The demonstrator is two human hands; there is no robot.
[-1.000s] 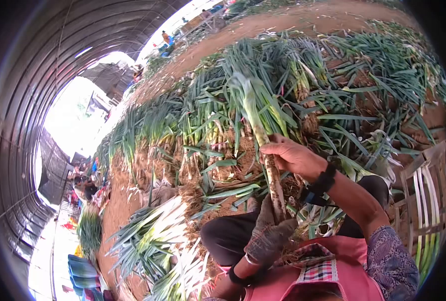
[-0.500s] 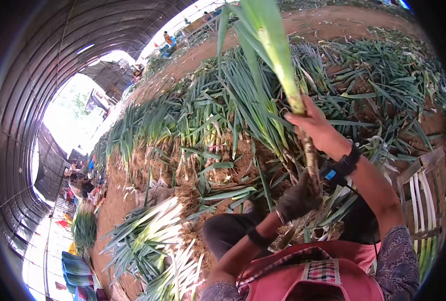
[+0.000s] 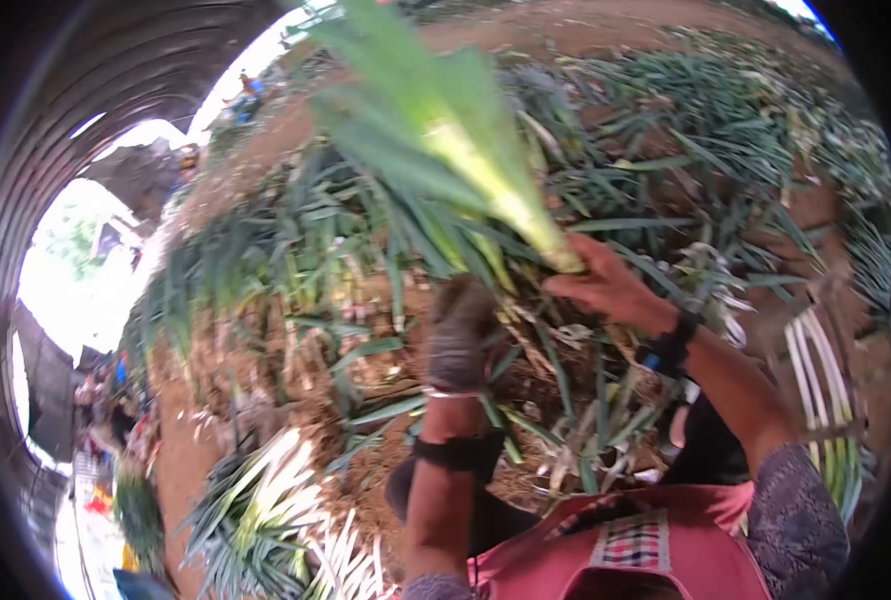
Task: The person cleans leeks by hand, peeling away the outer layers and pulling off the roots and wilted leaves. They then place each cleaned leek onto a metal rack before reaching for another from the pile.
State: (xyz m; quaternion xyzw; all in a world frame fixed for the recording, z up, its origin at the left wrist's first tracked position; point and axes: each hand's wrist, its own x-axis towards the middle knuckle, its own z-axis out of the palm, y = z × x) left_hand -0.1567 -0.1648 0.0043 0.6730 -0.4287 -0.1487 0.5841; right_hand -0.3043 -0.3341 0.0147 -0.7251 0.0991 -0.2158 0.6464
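Overhead, a dark, ribbed, curved roof (image 3: 140, 70) arches at ten o'clock; reddish-brown earth (image 3: 187, 480) lies below. The bare right hand (image 3: 620, 290) grips a pale-stemmed green leek (image 3: 500, 190) fanning toward eleven; the grey-gloved left hand's (image 3: 460, 340) grip is unclear.

A dirty grey glove (image 3: 457, 355) covered the left hand (image 3: 460, 335), with a thin pale bangle (image 3: 452, 394) and broad black band (image 3: 457, 452) behind its fingers. Behind the right hand's (image 3: 610, 285) fingers sat a black, blue-marked wrist strap (image 3: 673, 345). Farther back showed patterned purple-grey sleeves (image 3: 797, 515), a pink apron (image 3: 545, 550) with a checked, lace-edged panel (image 3: 632, 540), and dark trousers (image 3: 710, 447).
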